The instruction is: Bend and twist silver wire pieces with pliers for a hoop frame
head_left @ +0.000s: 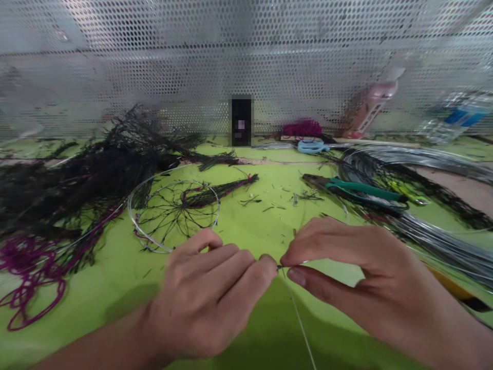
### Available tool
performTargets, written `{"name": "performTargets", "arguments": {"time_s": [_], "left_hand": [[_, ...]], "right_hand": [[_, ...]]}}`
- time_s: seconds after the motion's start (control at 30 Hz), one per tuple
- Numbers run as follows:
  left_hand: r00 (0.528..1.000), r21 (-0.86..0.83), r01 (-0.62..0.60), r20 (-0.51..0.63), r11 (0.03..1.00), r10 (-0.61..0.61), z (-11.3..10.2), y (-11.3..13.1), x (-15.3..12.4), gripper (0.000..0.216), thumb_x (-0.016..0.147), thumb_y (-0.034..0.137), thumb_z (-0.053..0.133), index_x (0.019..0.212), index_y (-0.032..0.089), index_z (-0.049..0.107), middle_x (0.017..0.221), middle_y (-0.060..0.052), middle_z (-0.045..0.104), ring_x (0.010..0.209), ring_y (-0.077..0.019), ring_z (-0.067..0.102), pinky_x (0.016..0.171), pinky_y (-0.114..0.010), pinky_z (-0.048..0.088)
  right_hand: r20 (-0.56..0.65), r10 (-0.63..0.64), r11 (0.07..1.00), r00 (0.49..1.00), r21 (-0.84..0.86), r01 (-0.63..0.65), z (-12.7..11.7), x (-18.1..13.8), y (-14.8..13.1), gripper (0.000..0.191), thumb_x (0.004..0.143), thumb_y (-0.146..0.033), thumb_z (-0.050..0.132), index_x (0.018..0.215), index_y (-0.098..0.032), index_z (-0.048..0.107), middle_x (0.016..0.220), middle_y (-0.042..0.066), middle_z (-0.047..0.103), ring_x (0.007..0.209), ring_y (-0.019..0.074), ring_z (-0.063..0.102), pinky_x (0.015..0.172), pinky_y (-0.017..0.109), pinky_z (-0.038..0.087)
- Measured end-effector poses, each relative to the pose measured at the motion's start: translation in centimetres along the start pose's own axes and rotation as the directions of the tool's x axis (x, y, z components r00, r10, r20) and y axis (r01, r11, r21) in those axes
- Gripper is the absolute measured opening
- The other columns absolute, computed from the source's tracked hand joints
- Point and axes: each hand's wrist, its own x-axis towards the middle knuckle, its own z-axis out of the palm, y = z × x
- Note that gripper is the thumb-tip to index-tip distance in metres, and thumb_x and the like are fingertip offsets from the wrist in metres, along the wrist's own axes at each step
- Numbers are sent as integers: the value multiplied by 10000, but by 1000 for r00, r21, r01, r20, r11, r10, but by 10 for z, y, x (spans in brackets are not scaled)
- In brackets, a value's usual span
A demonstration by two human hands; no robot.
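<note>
My left hand (215,293) is closed into a loose fist, with a small dark bit at its thumb and fingertip. Opposite it, my right hand (346,277) pinches with thumb and forefinger at the same spot. From between the fingertips a thin pale wire (298,313) runs down to the bottom edge. What my left fingers enclose is mostly hidden. Just beyond my left hand lies a wire hoop (131,205) with a dark knotted net (181,205) stretched across it, gathered in a bundle (231,190) on the right.
Black netting (127,149) and magenta cord (31,272) heap up at left. Green-handled pliers (358,190), coiled wire (442,236) and light-blue scissors (311,147) lie at right. A pink bottle (372,110) and a clear bottle (458,118) stand by the perforated metal panel (192,67).
</note>
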Motion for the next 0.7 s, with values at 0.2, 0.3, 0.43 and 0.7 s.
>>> {"name": "performTargets", "arguments": {"time_s": [0.2, 0.3, 0.43, 0.7], "left_hand": [[998, 15, 63, 31, 998, -63, 0, 1, 1, 98, 943, 87, 620, 893, 152, 674, 605, 61, 633, 504, -87, 524, 586, -348, 379], [997, 51, 61, 34, 997, -63, 0, 2, 2, 85, 948, 105, 628, 903, 154, 682, 633, 50, 675, 514, -93, 571, 600, -358, 402], [998, 81, 43, 41, 996, -46, 0, 2, 2, 95, 954, 94, 617, 923, 149, 687, 645, 51, 684, 516, -89, 583, 607, -357, 419], [999, 91, 19, 38, 996, -23, -3, -1, 4, 93, 961, 102, 603, 936, 147, 680, 640, 45, 669, 529, -97, 593, 616, -352, 445]], "right_hand": [[-79, -349, 900, 934, -308, 310, 7, -5, -1, 142, 911, -52, 666, 954, -150, 759, 873, 2, 759, 800, 111, 677, 780, 280, 545], [-87, -387, 867, 918, -373, 330, 9, -7, -3, 136, 906, -44, 672, 951, -134, 764, 891, 11, 773, 820, 114, 693, 808, 270, 545], [-95, -293, 938, 951, -222, 267, 6, -6, -3, 98, 917, -138, 695, 998, -167, 742, 917, -1, 763, 830, 115, 692, 828, 285, 547], [-50, 135, 990, 990, -23, -136, 1, -2, -5, 91, 899, -367, 732, 984, -334, 741, 855, -72, 740, 744, 114, 688, 575, 246, 501]]}}
